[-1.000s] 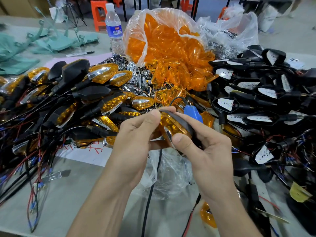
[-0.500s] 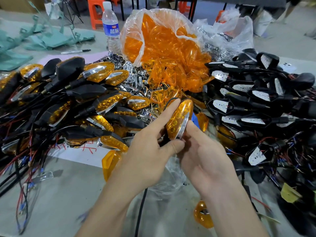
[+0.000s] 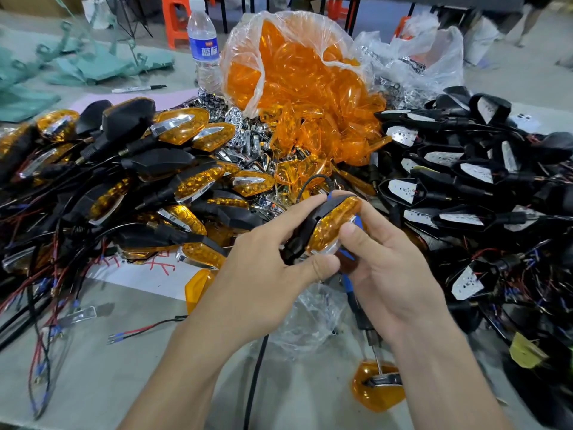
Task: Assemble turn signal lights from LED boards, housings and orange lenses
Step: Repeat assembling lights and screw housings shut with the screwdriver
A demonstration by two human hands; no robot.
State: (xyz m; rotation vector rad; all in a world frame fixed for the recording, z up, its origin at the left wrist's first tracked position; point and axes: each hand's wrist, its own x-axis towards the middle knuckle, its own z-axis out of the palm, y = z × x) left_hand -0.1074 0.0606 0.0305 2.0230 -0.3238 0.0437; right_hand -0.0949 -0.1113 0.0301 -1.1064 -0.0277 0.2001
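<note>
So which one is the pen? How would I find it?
Start at the clear plastic water bottle with the blue label standing at the table's far edge. Just left of its base lies a thin white marker pen with a black cap, the only straight stick there.

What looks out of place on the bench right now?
Two loose orange lenses lie apart from the bag's pile: one at the finished heap's edge, one near the front beside the right wrist. The lens bag spills onto the table.

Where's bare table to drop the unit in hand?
Bare grey table near-left, between the white sheet, the loose red-black lead and the left forearm. Crowded: finished lights left, open housings right, lens bag centre. A loose lens sits near-right.
</note>
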